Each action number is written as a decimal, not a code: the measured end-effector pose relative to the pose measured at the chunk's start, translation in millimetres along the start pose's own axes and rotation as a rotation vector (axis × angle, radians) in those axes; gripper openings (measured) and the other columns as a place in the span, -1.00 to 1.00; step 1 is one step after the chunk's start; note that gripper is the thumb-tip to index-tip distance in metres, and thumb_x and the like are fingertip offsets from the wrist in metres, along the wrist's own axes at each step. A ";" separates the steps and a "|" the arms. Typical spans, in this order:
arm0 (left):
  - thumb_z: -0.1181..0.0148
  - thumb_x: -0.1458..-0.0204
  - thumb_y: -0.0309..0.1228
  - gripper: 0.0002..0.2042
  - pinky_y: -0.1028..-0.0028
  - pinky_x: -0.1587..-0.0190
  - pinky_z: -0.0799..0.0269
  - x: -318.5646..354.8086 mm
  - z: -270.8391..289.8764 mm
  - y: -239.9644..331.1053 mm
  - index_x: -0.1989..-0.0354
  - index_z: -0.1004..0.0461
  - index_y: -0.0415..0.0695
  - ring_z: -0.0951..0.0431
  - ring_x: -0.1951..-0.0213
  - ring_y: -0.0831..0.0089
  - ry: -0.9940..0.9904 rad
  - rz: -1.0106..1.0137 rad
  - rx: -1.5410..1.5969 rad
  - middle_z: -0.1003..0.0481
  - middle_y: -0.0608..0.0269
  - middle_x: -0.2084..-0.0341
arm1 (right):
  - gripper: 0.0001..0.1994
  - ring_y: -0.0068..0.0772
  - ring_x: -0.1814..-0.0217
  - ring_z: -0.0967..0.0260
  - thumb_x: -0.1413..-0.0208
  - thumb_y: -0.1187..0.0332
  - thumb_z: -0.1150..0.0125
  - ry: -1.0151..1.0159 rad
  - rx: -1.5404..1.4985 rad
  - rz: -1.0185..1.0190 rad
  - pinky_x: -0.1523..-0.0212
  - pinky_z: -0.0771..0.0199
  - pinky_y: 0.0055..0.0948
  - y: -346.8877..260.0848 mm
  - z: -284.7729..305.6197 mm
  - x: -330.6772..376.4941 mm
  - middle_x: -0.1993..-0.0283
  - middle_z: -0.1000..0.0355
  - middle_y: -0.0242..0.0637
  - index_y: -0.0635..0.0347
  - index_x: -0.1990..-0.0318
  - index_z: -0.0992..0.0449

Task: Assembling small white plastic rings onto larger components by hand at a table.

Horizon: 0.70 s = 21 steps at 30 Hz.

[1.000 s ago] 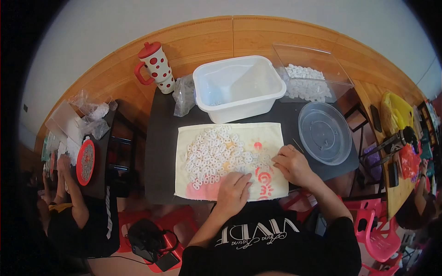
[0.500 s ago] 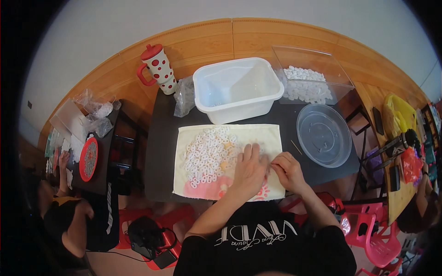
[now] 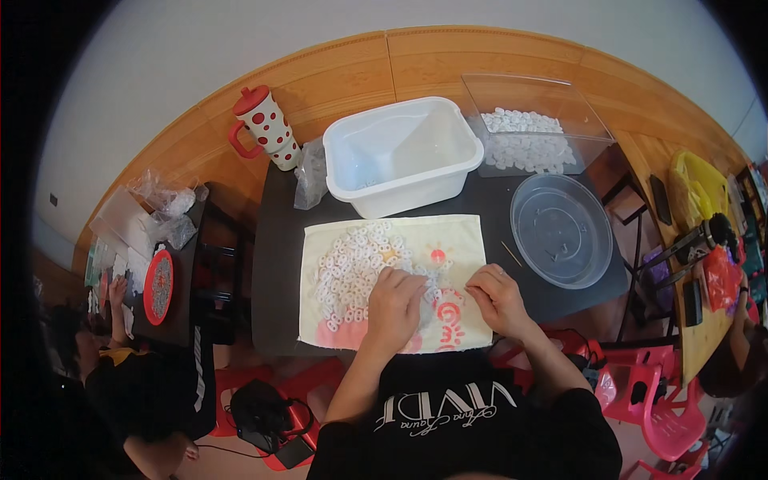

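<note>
Small white figure-eight-shaped pieces lie heaped on a cream cloth along the black worktop's near edge. The left hand curls its fingers over the heap; the right hand bunches its own nearby; any pinched piece cannot be told.

Shirt: black, short-sleeved, matte
Chest lettering: large white block letters with thick and thin strokes, upside down in this view
Script: smaller white cursive, running beside the large letters
Left sleeve: plain black, ending near the elbow
Right sleeve: plain black, ending near the elbow
Left hand: bare
Right hand: bare, with a small glint on one finger, perhaps a ring
</note>
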<state>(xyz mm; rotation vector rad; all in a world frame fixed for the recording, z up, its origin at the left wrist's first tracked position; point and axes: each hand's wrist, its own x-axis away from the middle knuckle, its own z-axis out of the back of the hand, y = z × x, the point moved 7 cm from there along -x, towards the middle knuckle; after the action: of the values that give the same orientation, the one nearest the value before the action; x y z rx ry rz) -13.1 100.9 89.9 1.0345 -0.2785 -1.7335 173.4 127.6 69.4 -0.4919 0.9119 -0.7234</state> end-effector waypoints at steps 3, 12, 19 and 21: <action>-0.25 0.08 -0.60 -0.89 0.23 0.28 -0.38 4.2 -0.7 -0.8 0.34 -0.59 -0.22 -0.43 0.33 0.08 -0.040 0.034 -0.017 -0.48 0.08 0.47 | -0.94 -0.02 0.30 -0.37 -0.02 0.58 -0.22 -0.010 0.018 0.006 0.25 -0.35 -0.22 -0.8 -0.4 0.3 0.37 -0.40 -0.13 0.27 0.36 -0.47; -0.32 0.10 -0.64 -0.88 0.42 0.29 -0.42 5.5 2.0 -0.6 0.35 -0.61 -0.25 -0.51 0.32 0.30 0.061 0.026 0.132 -0.50 0.19 0.45 | -0.93 -0.04 0.30 -0.36 -0.01 0.58 -0.23 -0.011 0.024 0.006 0.27 -0.34 -0.25 -1.9 -0.2 -0.1 0.38 -0.40 -0.14 0.27 0.36 -0.47; -0.25 -0.03 -0.67 -0.91 0.59 0.32 -0.34 18.3 -6.1 -26.9 0.29 -0.60 -0.29 -0.46 0.38 0.52 0.029 0.294 0.446 -0.52 0.23 0.41 | -0.92 -0.05 0.30 -0.38 0.00 0.62 -0.23 0.030 -0.012 0.003 0.26 -0.37 -0.26 -1.4 2.0 0.3 0.37 -0.42 -0.14 0.30 0.35 -0.47; -0.20 -0.05 -0.70 -0.85 0.60 0.35 -0.31 18.3 -3.7 -24.9 0.22 -0.60 -0.29 -0.43 0.38 0.55 0.051 0.225 0.495 -0.49 0.25 0.40 | -0.91 -0.07 0.29 -0.39 -0.01 0.64 -0.22 0.045 -0.025 0.007 0.26 -0.38 -0.28 -4.0 2.4 -1.4 0.36 -0.43 -0.15 0.31 0.33 -0.47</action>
<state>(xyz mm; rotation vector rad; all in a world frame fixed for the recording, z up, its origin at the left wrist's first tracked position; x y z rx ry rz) -28.2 96.7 63.0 1.3397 -0.7899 -1.4627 173.4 126.1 74.0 -0.4960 0.9649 -0.7201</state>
